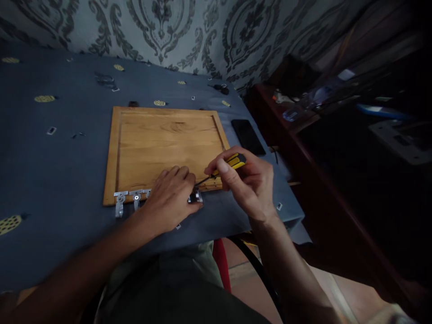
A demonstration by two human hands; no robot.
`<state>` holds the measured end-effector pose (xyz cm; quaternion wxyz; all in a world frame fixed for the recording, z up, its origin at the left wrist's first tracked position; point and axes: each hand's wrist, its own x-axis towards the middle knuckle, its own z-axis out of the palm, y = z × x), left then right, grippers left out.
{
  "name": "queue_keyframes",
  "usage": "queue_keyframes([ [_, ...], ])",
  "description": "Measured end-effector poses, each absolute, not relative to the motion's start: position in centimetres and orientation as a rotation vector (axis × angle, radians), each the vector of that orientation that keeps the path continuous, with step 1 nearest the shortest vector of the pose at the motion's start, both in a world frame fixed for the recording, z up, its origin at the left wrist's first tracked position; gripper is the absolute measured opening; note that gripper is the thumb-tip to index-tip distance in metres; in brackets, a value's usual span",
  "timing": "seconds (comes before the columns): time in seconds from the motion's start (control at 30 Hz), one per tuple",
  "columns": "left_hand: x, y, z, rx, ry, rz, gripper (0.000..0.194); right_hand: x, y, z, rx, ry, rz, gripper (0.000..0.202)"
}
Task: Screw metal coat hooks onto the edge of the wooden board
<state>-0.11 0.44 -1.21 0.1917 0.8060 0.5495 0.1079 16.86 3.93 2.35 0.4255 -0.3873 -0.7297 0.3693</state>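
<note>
Along one wooden panel (165, 148), two hands (172, 195) (253, 186), one screwdriver (239, 160), four visible hinges (136, 198)

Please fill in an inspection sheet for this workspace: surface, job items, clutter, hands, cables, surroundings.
Surface: blue-grey tablecloth with pineapple prints.
Job items: wooden panel lying flat; hinge-like metal fittings along its near edge; yellow-and-black screwdriver, tip at a fitting.
Clutter: dark phone right of the panel; dark object near the table's far edge, unidentifiable.
Hands: right hand grips the screwdriver; left hand at the fitting, grip partly hidden.
Cables: thin dark strand beside the phone, possibly a cable.
Surroundings: patterned backdrop; reddish furniture at right; tiled floor.
</note>
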Motion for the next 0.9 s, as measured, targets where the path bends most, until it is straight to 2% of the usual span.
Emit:
queue_keyframes([
  [0.13, -0.1, 0.4, -1.2, 2.264, 1.542, 0.303, 0.032, 16.6, 3.9, 2.7, -0.952, -1.817, 0.923, 0.031],
  [0.33, 0.0, 0.4, -0.7, 2.260, 1.544, 0.246, 0.030, 17.2, 3.6, 4.0, -0.871, -1.851, 0.841, 0.023],
  [0.9, -0.1, 0.4, -0.8, 2.269, 1.548, 0.238, 0.032, 18.2, 2.0, 1.8, -0.922, -1.750, 0.776, 0.016],
])
